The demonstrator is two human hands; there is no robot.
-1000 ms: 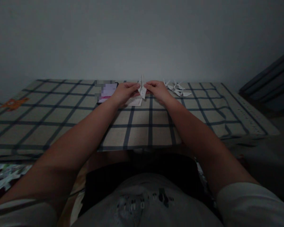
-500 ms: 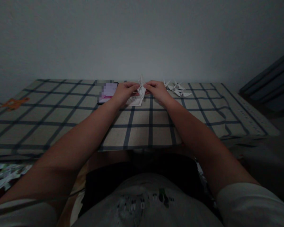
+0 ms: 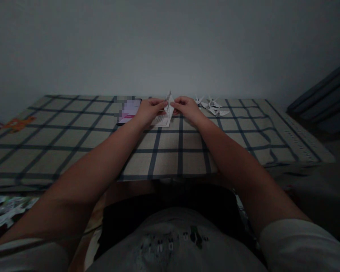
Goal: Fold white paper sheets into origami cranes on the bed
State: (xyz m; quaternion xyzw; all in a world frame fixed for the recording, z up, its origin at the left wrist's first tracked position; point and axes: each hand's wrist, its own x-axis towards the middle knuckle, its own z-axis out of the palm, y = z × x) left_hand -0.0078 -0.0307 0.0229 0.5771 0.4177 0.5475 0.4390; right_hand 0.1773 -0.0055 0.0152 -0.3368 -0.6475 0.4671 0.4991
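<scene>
Both my hands meet at the far middle of the checked tablecloth (image 3: 164,151). A small white folded paper figure (image 3: 169,107) stands between them, its tip pointing up. My left hand (image 3: 149,110) pinches its left side and my right hand (image 3: 187,107) pinches its right side, fingers closed on the paper. Under the figure lies a flat white paper sheet (image 3: 161,121) with printed lines.
A phone (image 3: 128,110) with a lit pink and white screen lies left of my left hand. Several finished white paper cranes (image 3: 213,105) sit right of my right hand. An orange object (image 3: 17,123) lies at the far left. Paper scraps (image 3: 5,211) lie low at left.
The paper figure has tilted slightly and my fingers have shifted on it. The arms stay where they were.
</scene>
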